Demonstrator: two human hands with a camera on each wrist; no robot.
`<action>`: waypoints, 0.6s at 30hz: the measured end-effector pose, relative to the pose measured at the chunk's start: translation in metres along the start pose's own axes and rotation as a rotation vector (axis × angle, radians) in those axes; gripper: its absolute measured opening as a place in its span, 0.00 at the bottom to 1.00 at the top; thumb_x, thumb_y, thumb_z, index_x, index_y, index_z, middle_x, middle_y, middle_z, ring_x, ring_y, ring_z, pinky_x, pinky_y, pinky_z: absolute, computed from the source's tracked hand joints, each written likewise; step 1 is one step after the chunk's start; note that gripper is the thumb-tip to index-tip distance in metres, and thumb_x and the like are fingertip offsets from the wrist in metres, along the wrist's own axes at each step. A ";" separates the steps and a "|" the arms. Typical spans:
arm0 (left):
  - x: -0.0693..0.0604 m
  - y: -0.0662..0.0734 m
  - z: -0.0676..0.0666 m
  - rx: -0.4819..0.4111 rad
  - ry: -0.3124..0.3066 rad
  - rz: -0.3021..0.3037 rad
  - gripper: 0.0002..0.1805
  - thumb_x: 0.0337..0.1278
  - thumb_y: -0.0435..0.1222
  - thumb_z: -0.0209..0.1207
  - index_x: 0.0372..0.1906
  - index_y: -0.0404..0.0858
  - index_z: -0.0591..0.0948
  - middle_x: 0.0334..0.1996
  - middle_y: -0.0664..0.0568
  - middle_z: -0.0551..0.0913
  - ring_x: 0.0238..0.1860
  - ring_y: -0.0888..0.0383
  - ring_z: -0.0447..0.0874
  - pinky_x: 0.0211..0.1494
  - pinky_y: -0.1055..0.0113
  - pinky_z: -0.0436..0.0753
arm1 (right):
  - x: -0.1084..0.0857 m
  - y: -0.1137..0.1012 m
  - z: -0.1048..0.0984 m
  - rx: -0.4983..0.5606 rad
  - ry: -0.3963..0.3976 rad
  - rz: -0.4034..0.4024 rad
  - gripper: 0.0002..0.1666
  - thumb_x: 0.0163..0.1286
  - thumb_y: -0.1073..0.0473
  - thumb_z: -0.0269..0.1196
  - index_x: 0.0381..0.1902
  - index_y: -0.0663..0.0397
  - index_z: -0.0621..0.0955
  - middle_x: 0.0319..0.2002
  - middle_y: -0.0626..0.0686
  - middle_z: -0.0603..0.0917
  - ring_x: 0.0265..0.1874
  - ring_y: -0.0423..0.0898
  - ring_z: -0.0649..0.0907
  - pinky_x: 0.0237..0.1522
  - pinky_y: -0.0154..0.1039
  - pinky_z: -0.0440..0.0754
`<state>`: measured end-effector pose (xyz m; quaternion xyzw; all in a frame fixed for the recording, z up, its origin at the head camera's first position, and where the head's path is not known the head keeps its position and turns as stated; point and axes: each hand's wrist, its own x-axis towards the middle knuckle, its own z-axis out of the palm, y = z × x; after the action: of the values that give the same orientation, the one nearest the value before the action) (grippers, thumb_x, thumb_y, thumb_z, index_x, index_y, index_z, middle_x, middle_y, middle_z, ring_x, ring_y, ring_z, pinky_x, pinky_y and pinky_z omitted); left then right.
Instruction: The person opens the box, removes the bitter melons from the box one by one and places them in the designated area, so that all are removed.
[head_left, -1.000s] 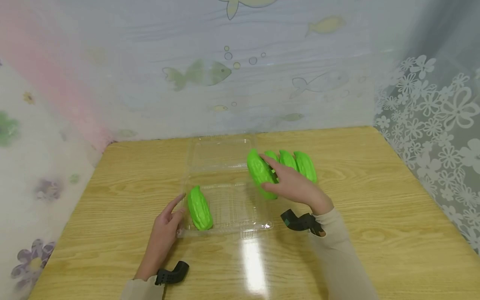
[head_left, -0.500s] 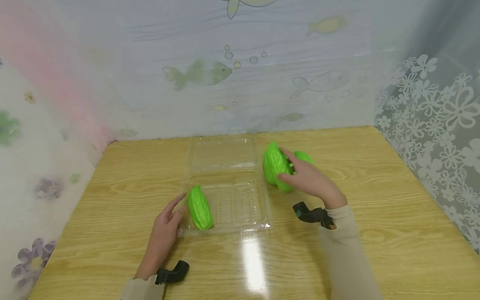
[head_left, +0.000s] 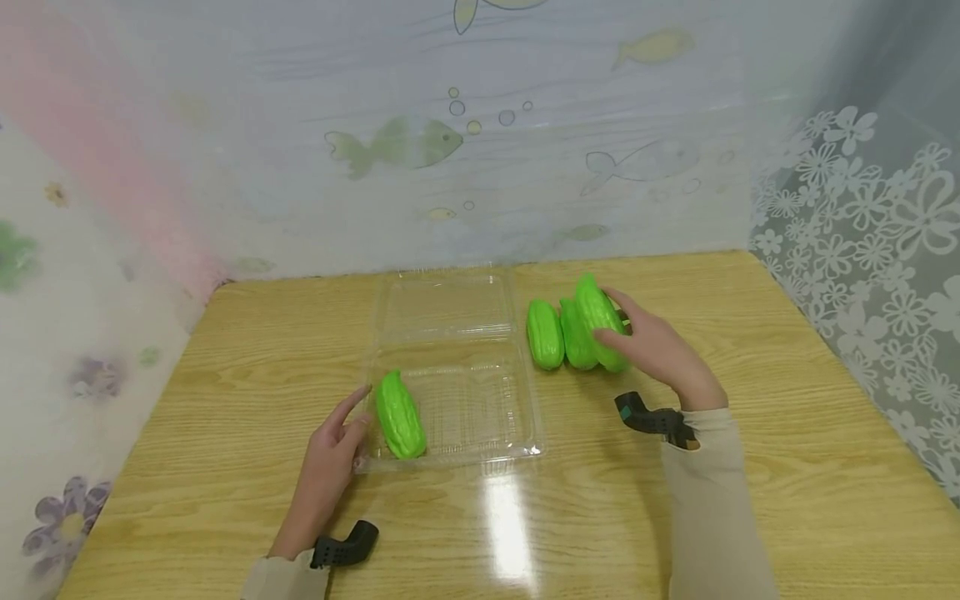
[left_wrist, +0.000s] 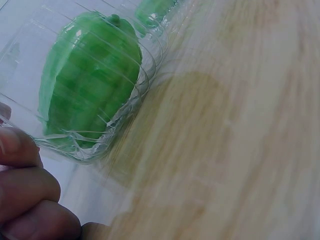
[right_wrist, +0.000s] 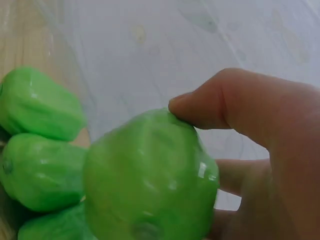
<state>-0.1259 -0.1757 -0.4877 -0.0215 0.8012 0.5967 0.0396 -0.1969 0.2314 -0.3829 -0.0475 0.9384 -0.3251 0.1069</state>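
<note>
In the head view my right hand (head_left: 656,346) holds a green ridged melon-like vegetable (head_left: 597,317) between thumb and fingers. It is raised over the right end of a row of similar ones. Two of the row, the left one (head_left: 546,335) and the middle one (head_left: 574,335), show in the head view; the right wrist view also shows a third (right_wrist: 55,225). My left hand (head_left: 330,454) pinches the left rim of an unlidded clear plastic box (head_left: 528,417). One green vegetable (head_left: 401,417) lies in the box's left side; the left wrist view shows it through the plastic.
The box's clear lid (head_left: 446,307) lies folded back towards the wall on the wooden table (head_left: 225,400). A fish-patterned curtain (head_left: 525,192) rises behind the table. Black wrist cameras, left (head_left: 347,546) and right (head_left: 652,417), sit at both sleeves.
My right hand has moved right and away from the box, carrying the green vegetable over the row. The row's left pieces have come into view. My left hand and the box have stayed put.
</note>
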 end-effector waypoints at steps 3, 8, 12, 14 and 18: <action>0.001 -0.001 0.000 -0.007 -0.002 -0.001 0.21 0.64 0.47 0.47 0.61 0.57 0.65 0.12 0.52 0.65 0.13 0.61 0.62 0.16 0.67 0.68 | -0.001 0.005 -0.004 -0.024 0.013 0.034 0.44 0.63 0.33 0.45 0.70 0.42 0.46 0.61 0.66 0.61 0.56 0.63 0.66 0.46 0.58 0.68; 0.001 -0.003 0.000 -0.021 -0.002 -0.008 0.21 0.63 0.47 0.47 0.61 0.59 0.66 0.12 0.52 0.66 0.13 0.61 0.62 0.16 0.67 0.67 | -0.003 0.013 -0.009 -0.045 0.057 0.074 0.43 0.64 0.32 0.42 0.70 0.44 0.46 0.63 0.66 0.58 0.58 0.66 0.62 0.50 0.62 0.62; 0.002 -0.005 0.000 -0.029 -0.007 -0.012 0.21 0.63 0.48 0.47 0.61 0.59 0.66 0.12 0.51 0.66 0.13 0.61 0.62 0.16 0.67 0.67 | -0.004 0.022 -0.012 -0.018 0.099 0.113 0.43 0.64 0.32 0.42 0.70 0.45 0.47 0.63 0.66 0.59 0.58 0.65 0.62 0.51 0.62 0.61; 0.002 -0.005 0.000 -0.029 -0.009 -0.014 0.21 0.63 0.49 0.47 0.61 0.59 0.65 0.12 0.51 0.66 0.13 0.61 0.62 0.16 0.67 0.67 | -0.004 0.027 -0.013 -0.010 0.125 0.123 0.43 0.64 0.33 0.42 0.70 0.46 0.47 0.62 0.66 0.59 0.58 0.65 0.62 0.50 0.62 0.61; 0.003 -0.006 0.000 -0.031 -0.009 -0.012 0.21 0.63 0.48 0.47 0.61 0.59 0.65 0.13 0.51 0.66 0.13 0.61 0.62 0.16 0.67 0.67 | -0.005 0.033 -0.014 0.006 0.152 0.135 0.43 0.65 0.34 0.42 0.70 0.46 0.46 0.61 0.67 0.61 0.52 0.64 0.69 0.44 0.58 0.69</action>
<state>-0.1283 -0.1774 -0.4933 -0.0241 0.7914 0.6091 0.0462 -0.1960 0.2670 -0.3917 0.0411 0.9440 -0.3224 0.0572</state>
